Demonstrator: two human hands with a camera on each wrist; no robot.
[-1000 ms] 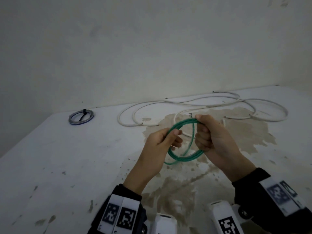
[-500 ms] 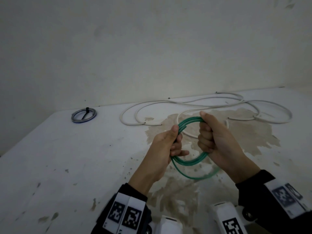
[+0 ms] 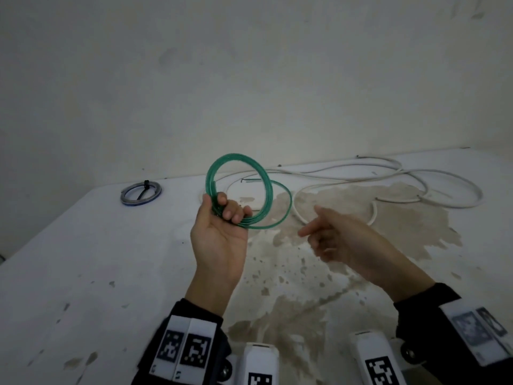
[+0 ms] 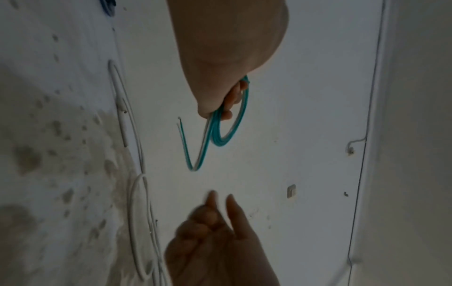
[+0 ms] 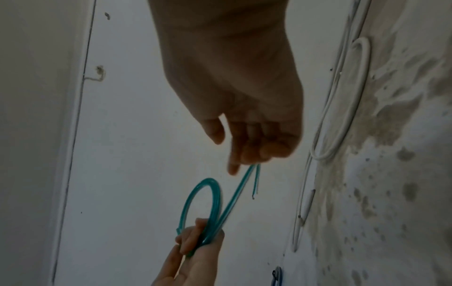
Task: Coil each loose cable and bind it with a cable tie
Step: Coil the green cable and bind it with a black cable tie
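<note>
The person wears dark, almost black long sleeves that end at the wrists; both hands are bare. On the left sleeve (image 3: 194,326) sits a white band with two square black-and-white code markers side by side. The right sleeve (image 3: 433,315) carries a similar white band with printed markers, which look blurred here. Near each wrist there is a white box-shaped device (image 3: 259,365) with a black square marker on it, and a small dark wheel-like part beside it.

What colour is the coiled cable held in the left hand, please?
Green; the thin coiled plastic cable shows best in the head view.
</note>
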